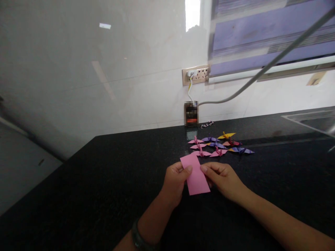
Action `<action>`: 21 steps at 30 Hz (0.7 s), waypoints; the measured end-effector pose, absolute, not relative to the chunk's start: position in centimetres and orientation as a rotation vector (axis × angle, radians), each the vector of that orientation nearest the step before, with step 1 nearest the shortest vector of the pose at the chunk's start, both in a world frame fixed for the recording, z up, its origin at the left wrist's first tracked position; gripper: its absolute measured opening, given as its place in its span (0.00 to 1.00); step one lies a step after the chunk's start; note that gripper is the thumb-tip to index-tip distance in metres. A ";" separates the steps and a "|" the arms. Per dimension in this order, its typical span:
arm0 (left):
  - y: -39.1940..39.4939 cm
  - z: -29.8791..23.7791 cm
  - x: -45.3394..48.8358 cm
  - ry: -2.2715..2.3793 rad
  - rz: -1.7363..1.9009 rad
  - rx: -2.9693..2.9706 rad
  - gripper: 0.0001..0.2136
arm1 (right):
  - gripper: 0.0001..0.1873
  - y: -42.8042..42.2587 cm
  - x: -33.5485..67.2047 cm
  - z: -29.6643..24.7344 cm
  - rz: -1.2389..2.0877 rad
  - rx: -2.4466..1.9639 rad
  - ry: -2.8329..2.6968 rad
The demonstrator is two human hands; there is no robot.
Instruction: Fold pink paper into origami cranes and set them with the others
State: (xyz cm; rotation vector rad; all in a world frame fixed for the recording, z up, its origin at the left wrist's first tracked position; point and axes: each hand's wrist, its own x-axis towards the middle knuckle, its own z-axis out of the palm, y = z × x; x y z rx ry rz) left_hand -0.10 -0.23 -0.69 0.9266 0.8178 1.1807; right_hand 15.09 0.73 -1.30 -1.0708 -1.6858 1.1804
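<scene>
A pink rectangle of origami paper (196,179) is held up between both hands, above the dark countertop. My left hand (175,179) pinches its left side, thumb on the front face and fingers behind. On the opposite side, my right hand (222,177) grips the right edge between thumb and fingers. Whether the paper is folded double I cannot tell. Just beyond it stand several folded paper cranes in rows: pink cranes (218,152), purple cranes (242,150), a yellow crane (226,135) and a dark red crane (232,142).
Behind the cranes, a dark boxy object (191,114), blurred out, leans by the wall near a small beaded strand (207,124). A white plug sits in the wall socket (201,74). A grey cable (251,83) runs to the upper right. The black countertop (104,181) ends at the left.
</scene>
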 end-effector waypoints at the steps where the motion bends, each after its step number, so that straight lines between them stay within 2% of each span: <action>1: -0.2 -0.8 -0.2 0.826 1.191 0.904 0.16 | 0.12 0.7 15.2 -1.3 1.058 -1.066 -1.732; 4: 0.1 -0.9 -0.3 0.846 1.199 0.835 0.17 | 0.14 0.7 15.7 -0.8 0.666 -0.926 -1.952; 7: 0.1 -0.7 -0.2 0.835 1.190 0.821 0.17 | 0.12 0.5 16.0 -0.2 0.509 -0.763 -2.120; 12: 0.1 -0.7 -0.2 0.830 1.246 0.854 0.13 | 0.07 0.3 15.5 0.1 0.596 -0.784 -2.129; 21: -0.4 -0.4 0.0 0.748 1.227 0.880 0.08 | 0.12 0.5 14.8 -1.2 0.825 -1.204 -1.909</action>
